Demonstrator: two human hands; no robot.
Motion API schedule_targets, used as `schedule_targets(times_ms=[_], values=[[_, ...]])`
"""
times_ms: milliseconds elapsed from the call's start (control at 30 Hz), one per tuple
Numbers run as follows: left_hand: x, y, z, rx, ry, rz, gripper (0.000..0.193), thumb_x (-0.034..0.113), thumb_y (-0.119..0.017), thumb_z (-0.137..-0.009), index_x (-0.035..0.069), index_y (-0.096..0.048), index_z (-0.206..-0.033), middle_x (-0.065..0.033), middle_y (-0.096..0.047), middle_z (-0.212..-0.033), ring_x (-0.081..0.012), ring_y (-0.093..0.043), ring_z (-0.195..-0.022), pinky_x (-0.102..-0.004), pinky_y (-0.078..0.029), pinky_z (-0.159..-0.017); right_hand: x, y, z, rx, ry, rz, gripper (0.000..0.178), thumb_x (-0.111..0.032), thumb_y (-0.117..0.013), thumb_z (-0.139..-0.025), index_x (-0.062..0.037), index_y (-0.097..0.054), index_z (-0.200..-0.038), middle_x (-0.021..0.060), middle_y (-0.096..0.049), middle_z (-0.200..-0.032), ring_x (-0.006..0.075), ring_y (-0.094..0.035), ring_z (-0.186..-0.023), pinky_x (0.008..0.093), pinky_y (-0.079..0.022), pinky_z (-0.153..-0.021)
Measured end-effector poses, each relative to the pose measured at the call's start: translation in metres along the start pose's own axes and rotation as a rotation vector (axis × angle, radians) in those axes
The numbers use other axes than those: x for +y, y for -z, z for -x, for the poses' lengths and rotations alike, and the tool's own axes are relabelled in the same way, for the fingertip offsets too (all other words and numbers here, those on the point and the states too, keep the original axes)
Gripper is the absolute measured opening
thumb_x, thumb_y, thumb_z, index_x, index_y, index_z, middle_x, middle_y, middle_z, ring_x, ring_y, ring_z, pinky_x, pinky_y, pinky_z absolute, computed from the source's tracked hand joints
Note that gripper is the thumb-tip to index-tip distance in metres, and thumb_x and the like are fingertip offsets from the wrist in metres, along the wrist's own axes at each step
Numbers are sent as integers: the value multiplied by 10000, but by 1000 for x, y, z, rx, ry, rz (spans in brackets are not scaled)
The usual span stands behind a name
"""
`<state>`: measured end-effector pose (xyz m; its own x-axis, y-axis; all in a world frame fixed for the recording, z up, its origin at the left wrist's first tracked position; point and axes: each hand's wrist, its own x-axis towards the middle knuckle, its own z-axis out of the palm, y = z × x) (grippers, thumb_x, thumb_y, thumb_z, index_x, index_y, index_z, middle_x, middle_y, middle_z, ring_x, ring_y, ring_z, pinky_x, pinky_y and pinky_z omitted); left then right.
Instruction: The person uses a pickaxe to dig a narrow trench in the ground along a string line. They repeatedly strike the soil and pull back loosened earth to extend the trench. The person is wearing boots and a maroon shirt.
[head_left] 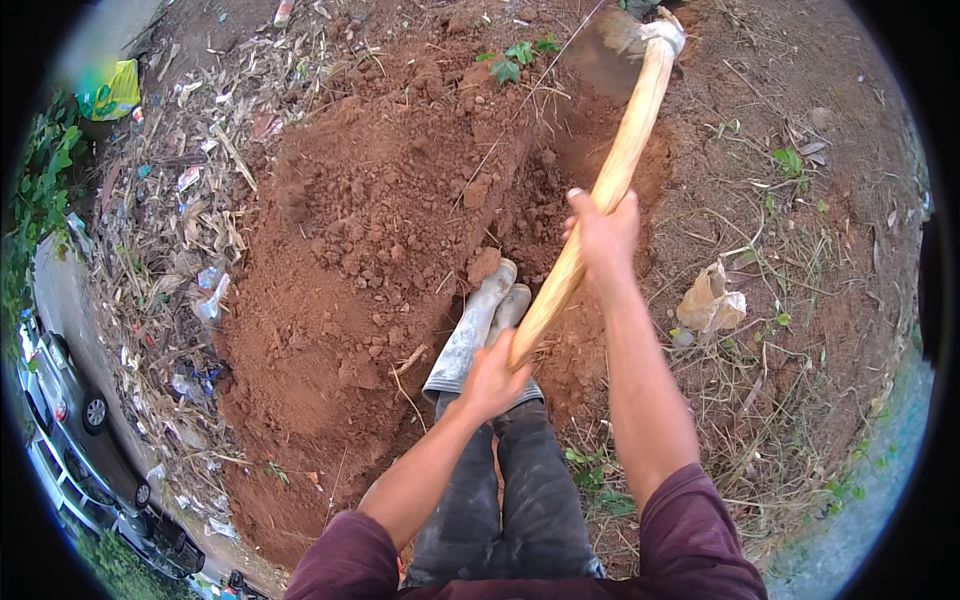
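Both hands grip a hoe (620,150) with a thick, pale wooden handle. My left hand (492,380) is wrapped round the handle's lower end, near my boots. Further up the shaft, my right hand (606,232) is closed round it with the arm stretched out. The handle slants away to the upper right. At its far end the hoe's blade (612,55) is smeared by motion, and whitish material shows round the joint. Below the blade lies a dug trench (545,180) of loose reddish soil.
My grey-white rubber boots (474,320) stand in the trench. A mound of red soil (340,270) spreads to the left, with dry litter (190,230) beyond. A crumpled paper bag (712,300) lies right. A string (530,95) crosses the trench. Parked cars (85,420) stand far left.
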<state>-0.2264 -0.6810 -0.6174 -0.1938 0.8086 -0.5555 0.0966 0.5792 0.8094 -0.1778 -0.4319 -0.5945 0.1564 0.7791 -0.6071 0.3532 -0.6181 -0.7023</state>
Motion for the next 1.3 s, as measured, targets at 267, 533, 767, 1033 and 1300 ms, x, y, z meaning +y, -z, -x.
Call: schedule_targets(times_ms=[267,533,767,1033,1300], values=[[-32,-121,-123,-14,136,63,354,116,-690,-860,-12,-583,-1173,-230,-711,-958,-370,-710,-877,-452,-543,-771,167,17,-114,46,36,610,578,-149,-663,-893,125,-353,-1296,387,-664,-1119,460,-711,-1024,482,-579,-914],[-86,-132,-47,-67,311,121,348,76,-683,-850,13,-564,-1170,-112,-683,-947,-252,-680,-832,-420,-527,-760,230,22,-63,-177,-253,507,668,-177,-673,-884,154,-305,-1332,428,-611,-1208,505,-635,-1168,476,-515,-1044],[-9,-121,-6,-77,703,696,318,-6,-650,-873,63,-513,-1151,20,-506,-729,-75,-453,-517,-284,-373,-451,193,35,-23,-370,-192,667,657,-199,-700,-864,167,-352,-1285,416,-624,-1169,482,-663,-1135,459,-546,-980],[70,-84,38,-187,713,689,180,44,-626,-948,96,-471,-1024,46,-459,-693,-52,-424,-504,-244,-348,-438,159,69,27,-462,-408,347,518,-156,-708,-841,124,-474,-1208,223,-673,-939,313,-695,-753,427,-569,-652],[142,-27,-14,-316,537,637,132,91,-621,-996,61,-494,-1018,44,-474,-730,-58,-431,-552,-241,-363,-476,70,60,12,-382,-454,-73,262,-145,-750,-830,42,-599,-934,98,-628,-734,226,-635,-544,386,-532,-479]])
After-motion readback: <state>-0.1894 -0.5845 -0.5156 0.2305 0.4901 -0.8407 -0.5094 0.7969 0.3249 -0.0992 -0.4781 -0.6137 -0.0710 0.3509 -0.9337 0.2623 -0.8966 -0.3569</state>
